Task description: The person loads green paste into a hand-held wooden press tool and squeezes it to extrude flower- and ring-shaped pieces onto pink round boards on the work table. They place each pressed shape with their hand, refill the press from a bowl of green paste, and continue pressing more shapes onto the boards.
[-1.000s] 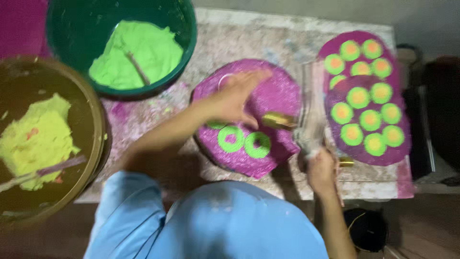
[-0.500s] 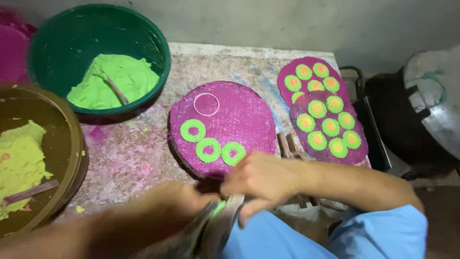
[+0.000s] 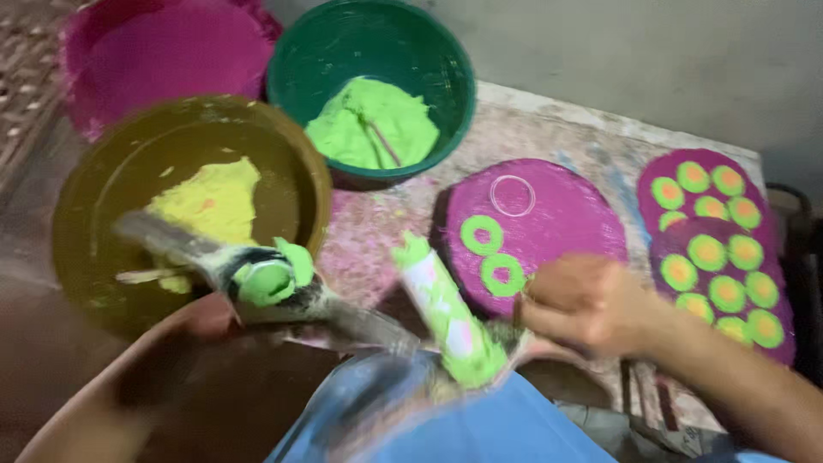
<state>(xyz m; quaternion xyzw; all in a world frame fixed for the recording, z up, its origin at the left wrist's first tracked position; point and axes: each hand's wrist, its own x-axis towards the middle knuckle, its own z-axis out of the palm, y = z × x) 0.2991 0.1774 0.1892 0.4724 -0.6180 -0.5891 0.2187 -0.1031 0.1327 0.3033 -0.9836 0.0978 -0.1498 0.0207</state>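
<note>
over the person's lap, the right hand (image 3: 583, 304) grips a green-smeared piping bag (image 3: 446, 313) while the left hand (image 3: 201, 330) holds its paste-caked nozzle piece (image 3: 266, 279), seemingly refilling, so next needs green paste (image 3: 373, 124).

No packages, labels, signs or screens show anywhere here; only bowls, boards and paste on the table.

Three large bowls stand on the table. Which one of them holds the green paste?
The dark green bowl at the back holds the green paste. The brown bowl holds yellow paste, and the magenta bowl is pink inside.
</note>
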